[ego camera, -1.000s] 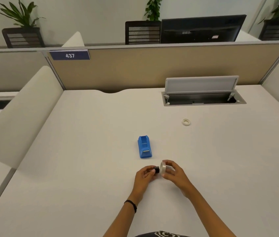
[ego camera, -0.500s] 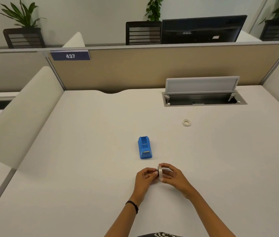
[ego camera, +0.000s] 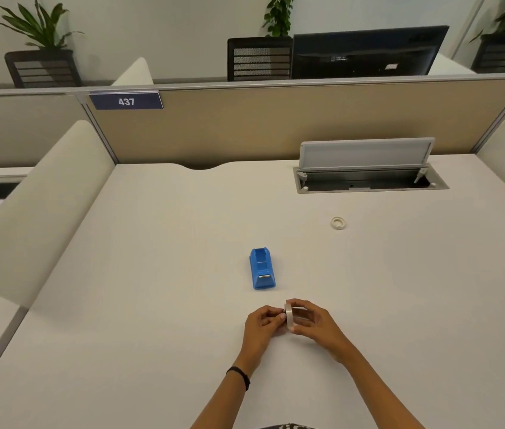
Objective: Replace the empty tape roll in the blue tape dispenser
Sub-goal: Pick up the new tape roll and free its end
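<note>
The blue tape dispenser (ego camera: 262, 269) stands in the middle of the white desk (ego camera: 152, 305), its roll slot empty. Just in front of it, both hands hold a new clear tape roll (ego camera: 289, 318) upright on edge above the desk. My right hand (ego camera: 314, 323) pinches the roll's rim from the right. The fingertips of my left hand (ego camera: 260, 323) press against the roll's left face at its centre. Whatever sits in the roll's hole is hidden by the fingers. A small empty tape core (ego camera: 338, 223) lies flat, further back on the right.
An open cable hatch (ego camera: 369, 181) with its lid raised is set into the desk at the back right. A beige partition (ego camera: 276, 125) closes the far edge, and padded side dividers (ego camera: 37, 205) flank the desk.
A black hub showed between my left fingers and the roll a second ago. The hands have closed together and the hub is out of sight behind the roll.
</note>
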`<state>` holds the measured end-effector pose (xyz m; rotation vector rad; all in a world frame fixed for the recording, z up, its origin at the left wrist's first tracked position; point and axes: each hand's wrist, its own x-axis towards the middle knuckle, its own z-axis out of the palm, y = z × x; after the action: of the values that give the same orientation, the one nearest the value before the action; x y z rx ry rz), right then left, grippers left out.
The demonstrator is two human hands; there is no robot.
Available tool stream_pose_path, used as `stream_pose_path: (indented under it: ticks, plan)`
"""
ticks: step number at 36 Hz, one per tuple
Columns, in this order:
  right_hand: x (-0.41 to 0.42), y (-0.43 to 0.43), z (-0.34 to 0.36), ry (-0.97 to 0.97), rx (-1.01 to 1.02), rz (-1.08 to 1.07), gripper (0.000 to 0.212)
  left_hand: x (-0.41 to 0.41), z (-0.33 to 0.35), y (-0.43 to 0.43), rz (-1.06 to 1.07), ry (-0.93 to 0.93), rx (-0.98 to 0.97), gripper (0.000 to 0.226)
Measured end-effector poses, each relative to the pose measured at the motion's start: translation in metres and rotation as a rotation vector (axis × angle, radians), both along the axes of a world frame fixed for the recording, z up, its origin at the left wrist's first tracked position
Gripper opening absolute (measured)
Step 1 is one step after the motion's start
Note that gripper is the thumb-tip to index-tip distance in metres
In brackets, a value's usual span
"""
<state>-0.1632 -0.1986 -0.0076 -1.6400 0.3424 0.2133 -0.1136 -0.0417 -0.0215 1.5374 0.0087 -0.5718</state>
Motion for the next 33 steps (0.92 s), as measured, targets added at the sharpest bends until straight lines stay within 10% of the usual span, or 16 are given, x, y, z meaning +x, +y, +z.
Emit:
stream_pose_path:
  ticks: [33]
  plan:
    - [-0.0017,0.0042,0.0008,-0.077,-0.048,0.027,0.049,-0.0065,-0.0006,0.0002,-0.007,-0.139,0.035,0.02]
